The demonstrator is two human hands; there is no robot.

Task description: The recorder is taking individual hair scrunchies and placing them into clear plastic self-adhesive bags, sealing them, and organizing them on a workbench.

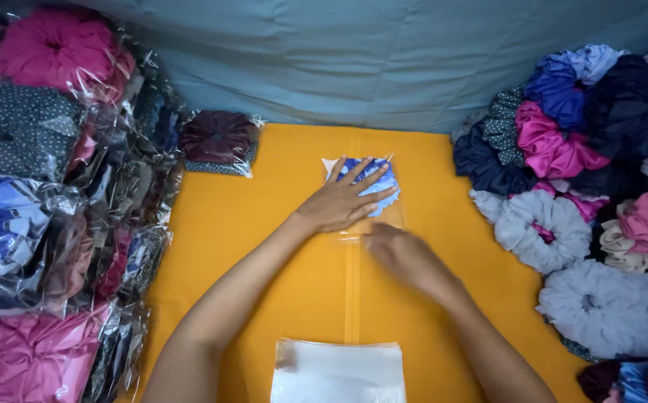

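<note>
A blue scrunchie (pixel 372 183) sits inside a clear bag (pixel 365 198) near the middle of the orange cloth (pixel 249 224). The left hand (pixel 342 201) lies flat on it, fingers spread and pressing down, gripping nothing. The right hand (pixel 402 254) is just below, at the bag's open end; it is blurred, and I cannot tell whether its fingers pinch the flap or rest loose. By the look of it, the scrunchie is already in and the bag's mouth is not yet closed.

A stack of empty bags (pixel 337 371) lies at the near edge. One bagged dark red scrunchie (pixel 219 142) rests at the cloth's far left corner, beside a large heap of bagged scrunchies (pixel 48 194) on the left. On the right, a pile of loose scrunchies (pixel 585 201) is unbagged, so much appears left. Nothing crowds the hands.
</note>
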